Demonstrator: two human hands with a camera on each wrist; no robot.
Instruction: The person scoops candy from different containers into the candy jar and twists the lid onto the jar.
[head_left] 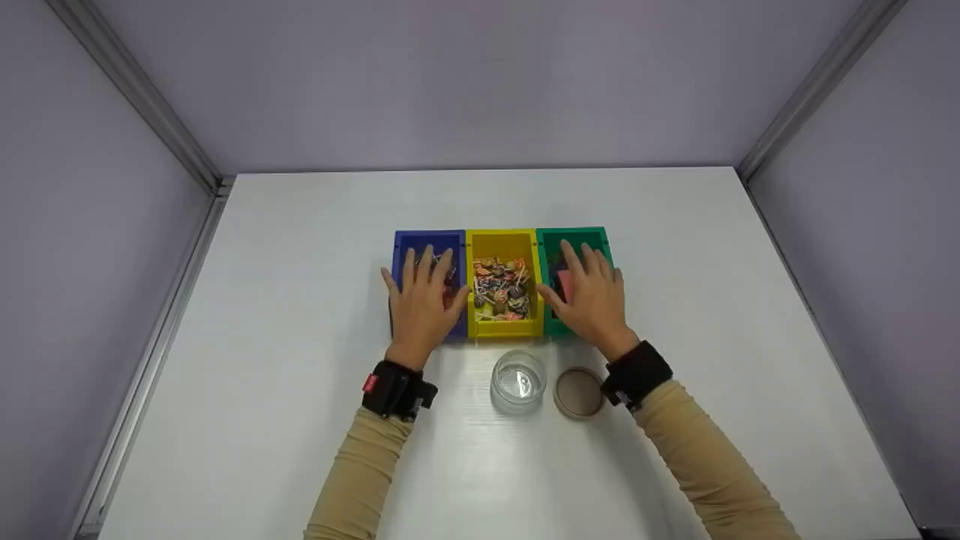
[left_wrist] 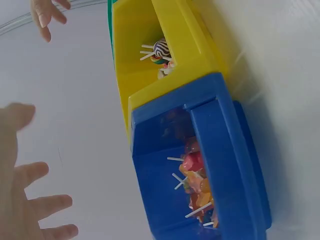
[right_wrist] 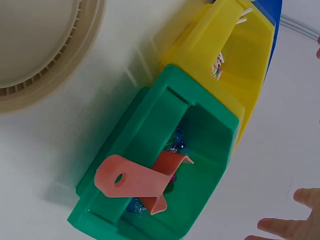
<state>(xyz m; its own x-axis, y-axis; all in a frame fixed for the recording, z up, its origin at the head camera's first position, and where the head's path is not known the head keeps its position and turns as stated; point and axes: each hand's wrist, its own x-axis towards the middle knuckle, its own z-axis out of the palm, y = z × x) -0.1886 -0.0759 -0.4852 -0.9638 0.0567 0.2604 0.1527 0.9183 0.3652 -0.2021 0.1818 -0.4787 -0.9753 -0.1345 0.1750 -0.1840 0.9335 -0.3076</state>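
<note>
Three bins stand side by side on a white table: a blue bin, a yellow bin full of lollipops, and a green bin. My left hand hovers flat over the blue bin with fingers spread and holds nothing. My right hand hovers flat over the green bin, also spread. In the left wrist view the blue bin holds wrapped lollipops. In the right wrist view the green bin holds a pink scoop and some wrapped sweets.
A clear glass jar stands just in front of the yellow bin. Its tan lid lies beside it, near my right wrist. Grey walls close in the table on three sides.
</note>
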